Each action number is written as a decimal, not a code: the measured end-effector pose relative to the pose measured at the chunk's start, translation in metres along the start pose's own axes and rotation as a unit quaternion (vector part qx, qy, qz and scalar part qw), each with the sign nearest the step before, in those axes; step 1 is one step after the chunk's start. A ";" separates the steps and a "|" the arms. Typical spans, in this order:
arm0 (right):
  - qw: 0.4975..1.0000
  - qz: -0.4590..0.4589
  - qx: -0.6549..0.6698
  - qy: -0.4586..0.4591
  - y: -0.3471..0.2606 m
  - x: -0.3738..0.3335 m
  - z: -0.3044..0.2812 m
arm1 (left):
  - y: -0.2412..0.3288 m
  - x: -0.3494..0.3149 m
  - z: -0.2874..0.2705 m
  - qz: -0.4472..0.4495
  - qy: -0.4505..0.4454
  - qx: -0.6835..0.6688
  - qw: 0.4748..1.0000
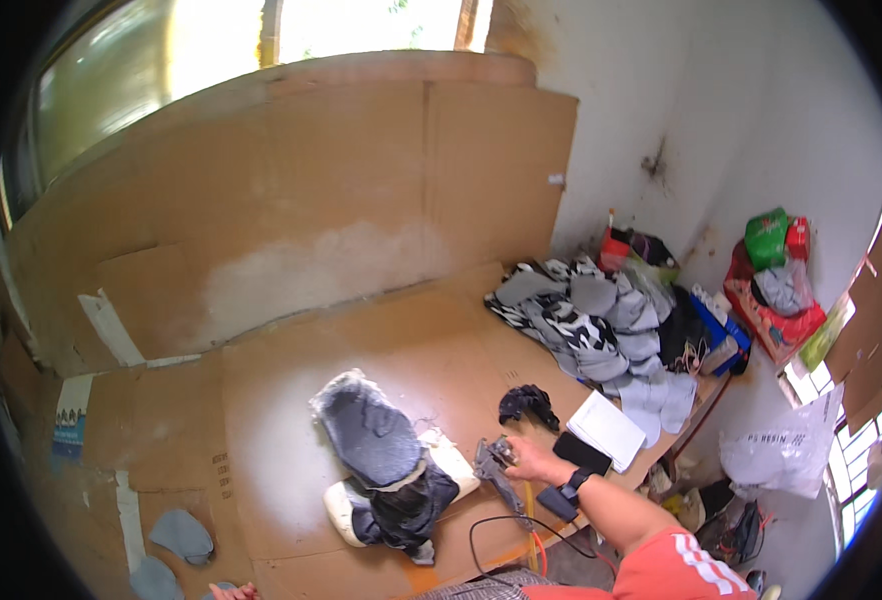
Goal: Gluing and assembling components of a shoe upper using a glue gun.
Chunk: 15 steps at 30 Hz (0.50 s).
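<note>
My right hand (pixel 533 462) is closed around a grey spray gun (pixel 499 472), right of the middle of the table. Thin black and orange hoses run near its lower end. Left of the gun lies a bulky piece with a grey oval panel (pixel 371 432), a fluffy pale edge and crumpled black fabric (pixel 406 515). White padded blocks (pixel 453 466) stick out from under it. At the lower edge only some fingers of my left hand (pixel 235 592) show, beside a partly hidden grey piece. Whether they grip it is not visible. Two grey rounded pieces (pixel 182 536) lie nearby.
Cardboard (pixel 281 400) covers the table and back wall. A black crumpled item (pixel 528 405), a dark phone (pixel 581 453) and a white notepad (pixel 607 430) lie by my right hand. A grey-black fabric heap (pixel 601 310) fills the far right; plastic bags (pixel 776 285) hang beyond.
</note>
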State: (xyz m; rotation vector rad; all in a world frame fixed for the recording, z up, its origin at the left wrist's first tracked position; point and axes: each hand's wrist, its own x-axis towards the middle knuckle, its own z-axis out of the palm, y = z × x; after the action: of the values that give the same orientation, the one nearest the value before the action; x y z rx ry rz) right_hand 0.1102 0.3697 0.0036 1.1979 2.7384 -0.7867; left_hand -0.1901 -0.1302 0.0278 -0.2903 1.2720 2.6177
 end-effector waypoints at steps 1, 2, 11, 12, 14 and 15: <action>1.000 0.003 -0.016 0.013 0.026 -0.005 -0.011 | -0.007 -0.005 0.018 -0.003 0.020 0.019 1.000; 0.998 0.052 -0.018 0.025 0.053 -0.003 -0.027 | -0.014 -0.006 0.039 -0.006 0.014 0.029 0.999; 0.933 0.056 -0.117 0.336 0.227 0.070 -0.171 | -0.105 -0.024 0.230 -0.025 -0.024 0.040 0.999; 0.930 0.055 -0.115 0.346 0.234 0.075 -0.170 | -0.114 -0.030 0.241 -0.018 -0.034 0.044 0.998; 0.957 0.085 -0.151 0.232 0.244 0.083 -0.165 | -0.129 -0.039 0.257 -0.013 -0.028 0.061 0.998; 0.963 0.111 -0.209 0.132 0.249 0.085 -0.161 | -0.134 -0.043 0.262 -0.017 -0.030 0.075 0.997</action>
State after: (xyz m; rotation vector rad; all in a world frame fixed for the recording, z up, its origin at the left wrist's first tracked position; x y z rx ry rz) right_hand 0.2495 0.6447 0.0162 1.5524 2.6919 -0.0174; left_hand -0.1336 0.1533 0.0983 -0.2046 1.4213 2.4653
